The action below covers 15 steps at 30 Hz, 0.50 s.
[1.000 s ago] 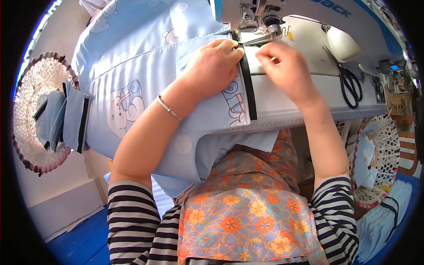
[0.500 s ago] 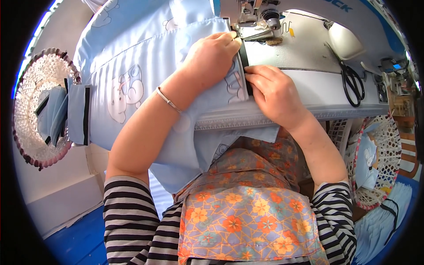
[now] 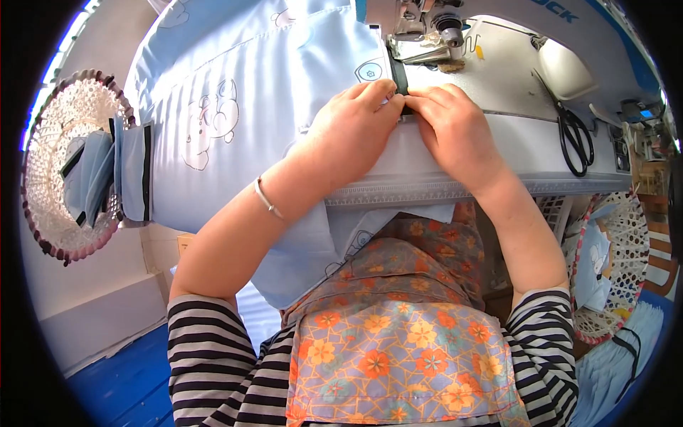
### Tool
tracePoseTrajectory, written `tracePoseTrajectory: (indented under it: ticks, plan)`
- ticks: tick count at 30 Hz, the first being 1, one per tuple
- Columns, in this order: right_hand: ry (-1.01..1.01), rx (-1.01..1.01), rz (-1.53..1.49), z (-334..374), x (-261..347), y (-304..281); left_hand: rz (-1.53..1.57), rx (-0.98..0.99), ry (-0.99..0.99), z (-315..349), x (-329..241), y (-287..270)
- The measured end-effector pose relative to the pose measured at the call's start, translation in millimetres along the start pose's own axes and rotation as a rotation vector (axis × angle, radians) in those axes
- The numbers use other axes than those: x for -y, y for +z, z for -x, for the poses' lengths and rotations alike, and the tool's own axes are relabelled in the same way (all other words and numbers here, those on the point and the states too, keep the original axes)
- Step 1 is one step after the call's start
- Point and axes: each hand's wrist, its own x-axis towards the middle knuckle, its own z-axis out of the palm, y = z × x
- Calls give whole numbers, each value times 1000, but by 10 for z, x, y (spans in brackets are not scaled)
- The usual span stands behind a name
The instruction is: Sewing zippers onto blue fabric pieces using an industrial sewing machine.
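A light blue fabric (image 3: 242, 92) printed with small animal figures lies spread over the white sewing table (image 3: 519, 153). A black strip (image 3: 400, 77) runs along its edge up to the sewing machine's presser foot (image 3: 420, 35). My left hand (image 3: 356, 124) presses flat on the fabric, fingertips pinching the black strip. My right hand (image 3: 452, 128) meets it from the right, fingers closed on the same strip just in front of the foot. Both hands touch each other at the fingertips.
Black scissors (image 3: 575, 139) lie on the table to the right. A white lattice basket (image 3: 60, 164) with folded blue pieces stands at the left, another basket (image 3: 615, 263) at the lower right. A floral apron (image 3: 398, 341) covers my lap.
My right hand slid back toward me half a second ago, then moved up to the strip again. Both hands have closed together on the strip, and the fabric has shifted toward me.
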Motion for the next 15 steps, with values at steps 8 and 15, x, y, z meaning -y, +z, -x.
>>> tracePoseTrajectory:
  ticks: [8,15]
  plan:
    - [-28,87,32,-136,-163,-10,23,-41,121,-82,332,83]
    - [-139,-27,55,-234,-331,118,6,-36,120,-206,517,105]
